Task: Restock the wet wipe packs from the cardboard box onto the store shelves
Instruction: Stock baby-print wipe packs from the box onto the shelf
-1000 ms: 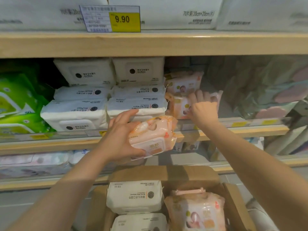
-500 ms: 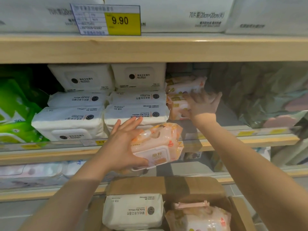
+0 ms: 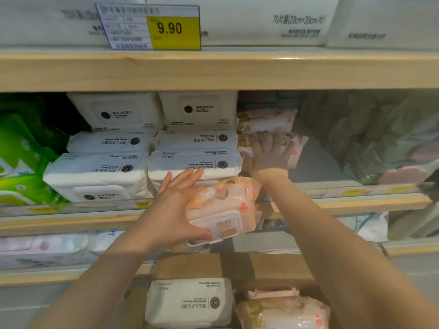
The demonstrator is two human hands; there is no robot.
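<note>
My left hand (image 3: 175, 210) grips a pink wet wipe pack (image 3: 225, 210) in front of the middle shelf's edge (image 3: 356, 205). My right hand (image 3: 268, 153) reaches onto that shelf and lies flat, fingers spread, on a pink pack (image 3: 297, 150) beside the white stacks; another pink pack (image 3: 268, 121) lies above it. The cardboard box (image 3: 237, 267) stands below, holding a white pack (image 3: 190, 302) and a pink pack (image 3: 282, 309).
White wet wipe packs (image 3: 152, 157) fill the shelf's middle, green packs (image 3: 19, 162) its left, wrapped bundles (image 3: 370, 136) its right. A bare stretch of shelf lies right of my right hand. A 9.90 price tag (image 3: 173, 28) hangs on the upper shelf.
My right hand has pushed the pink pack deeper onto the shelf and flattened on it. My left hand has kept its pack at about the same spot. The camera has tilted slightly down.
</note>
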